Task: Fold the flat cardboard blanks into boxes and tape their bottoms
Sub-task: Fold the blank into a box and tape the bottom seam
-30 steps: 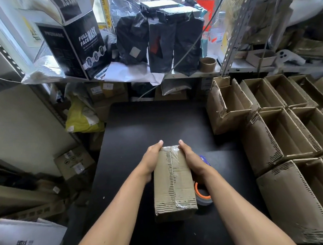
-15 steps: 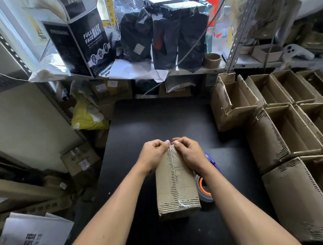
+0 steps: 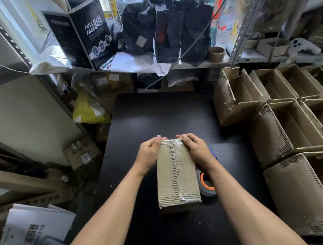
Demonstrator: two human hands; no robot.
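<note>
On the black counter (image 3: 156,113) a folded cardboard box (image 3: 176,174) stands bottom-up, clear tape along its seam. Left hand (image 3: 149,153) and right hand (image 3: 196,150) grip its far end, fingers curled round the corners, forearms stretched forward alongside it.

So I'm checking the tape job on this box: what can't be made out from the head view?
- Far end of the brown cardboard box: both hands' grip, left hand and right hand, covers how the clear tape ends there.
- Box underside: hidden against the black table.
- Orange-cored tape roll: partly behind the box and right forearm.
- Blue object: mostly hidden by the right hand.
</note>
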